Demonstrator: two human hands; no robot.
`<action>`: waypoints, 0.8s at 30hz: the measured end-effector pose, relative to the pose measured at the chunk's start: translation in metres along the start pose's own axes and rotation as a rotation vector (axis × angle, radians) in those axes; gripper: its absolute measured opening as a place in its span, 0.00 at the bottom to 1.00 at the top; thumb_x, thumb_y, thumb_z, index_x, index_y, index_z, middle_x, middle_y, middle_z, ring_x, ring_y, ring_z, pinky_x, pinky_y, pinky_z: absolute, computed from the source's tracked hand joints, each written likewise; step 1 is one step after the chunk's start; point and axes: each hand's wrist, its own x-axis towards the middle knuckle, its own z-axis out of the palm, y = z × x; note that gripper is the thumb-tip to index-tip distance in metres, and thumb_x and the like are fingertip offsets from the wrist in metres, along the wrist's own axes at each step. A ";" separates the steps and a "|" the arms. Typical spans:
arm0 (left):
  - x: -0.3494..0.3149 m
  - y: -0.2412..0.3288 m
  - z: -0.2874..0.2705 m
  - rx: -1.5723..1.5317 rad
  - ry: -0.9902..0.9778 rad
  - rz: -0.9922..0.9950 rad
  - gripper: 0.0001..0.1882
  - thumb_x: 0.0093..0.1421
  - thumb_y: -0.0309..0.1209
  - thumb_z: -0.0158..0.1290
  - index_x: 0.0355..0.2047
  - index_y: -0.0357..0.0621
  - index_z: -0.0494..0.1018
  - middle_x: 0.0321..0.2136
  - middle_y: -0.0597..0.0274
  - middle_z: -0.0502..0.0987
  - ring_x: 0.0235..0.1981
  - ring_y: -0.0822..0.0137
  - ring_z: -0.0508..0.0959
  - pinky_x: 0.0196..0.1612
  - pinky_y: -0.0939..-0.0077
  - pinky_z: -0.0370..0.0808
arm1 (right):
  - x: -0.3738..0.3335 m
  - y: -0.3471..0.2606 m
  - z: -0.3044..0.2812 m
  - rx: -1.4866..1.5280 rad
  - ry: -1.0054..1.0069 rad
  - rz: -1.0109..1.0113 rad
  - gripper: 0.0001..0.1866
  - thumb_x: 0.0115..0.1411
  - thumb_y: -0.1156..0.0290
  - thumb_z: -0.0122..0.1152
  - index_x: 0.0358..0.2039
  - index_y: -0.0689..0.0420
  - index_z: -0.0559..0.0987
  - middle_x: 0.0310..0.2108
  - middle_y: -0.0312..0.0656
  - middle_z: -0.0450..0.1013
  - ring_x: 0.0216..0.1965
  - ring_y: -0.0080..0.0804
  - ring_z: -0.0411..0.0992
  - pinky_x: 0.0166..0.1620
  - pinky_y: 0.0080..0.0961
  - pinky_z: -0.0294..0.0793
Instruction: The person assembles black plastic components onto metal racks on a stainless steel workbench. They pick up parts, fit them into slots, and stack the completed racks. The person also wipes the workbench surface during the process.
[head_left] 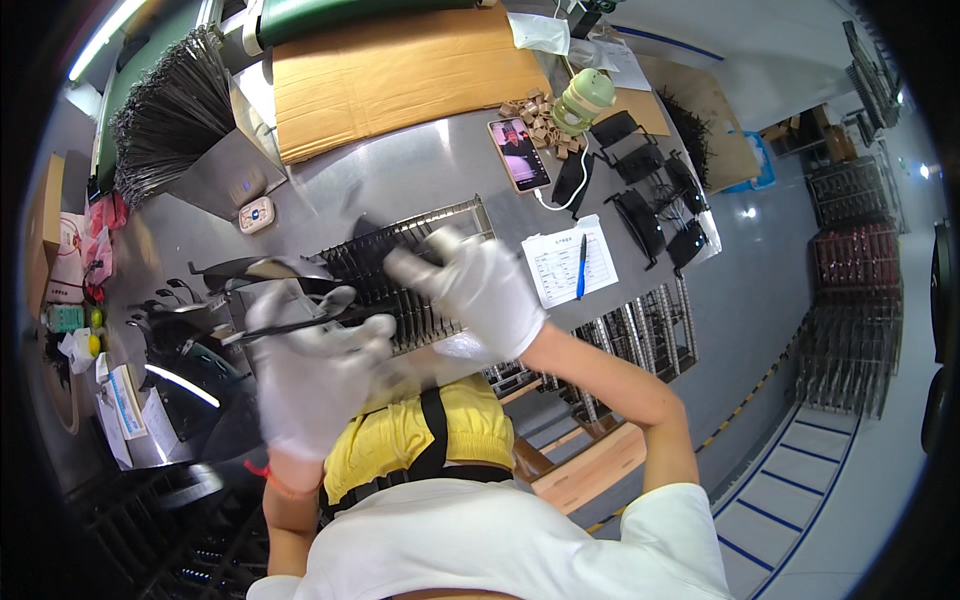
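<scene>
Nearest me, the person's left hand [310,375], in a white glove, looks clamped on a thin black strip [275,331] that crosses its fingers, just left of the rack. To its right, the white-gloved right hand [485,290] blurs over the long metal rack [483,215] filled with rows of slim black parts; I cannot tell whether its fingers are closed on anything. Farther right lie a white printed form [550,265] with a blue pen [582,265] across it, and glossy black curved pieces [637,222]. At the far side sits a flat brown cardboard sheet [400,75]. I judge the step in hand to be handling small black parts at the rack; the next move calls for careful finger placement between the close-set rows.
</scene>
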 end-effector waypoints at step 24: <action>-0.010 -0.028 -0.016 -0.157 0.208 -0.397 0.35 0.61 0.54 0.47 0.56 0.36 0.61 0.41 0.35 0.72 0.24 0.54 0.79 0.21 0.71 0.78 | 0.019 0.011 -0.047 0.256 0.109 -0.027 0.46 0.41 0.59 0.75 0.63 0.51 0.69 0.37 0.48 0.73 0.34 0.47 0.74 0.38 0.36 0.77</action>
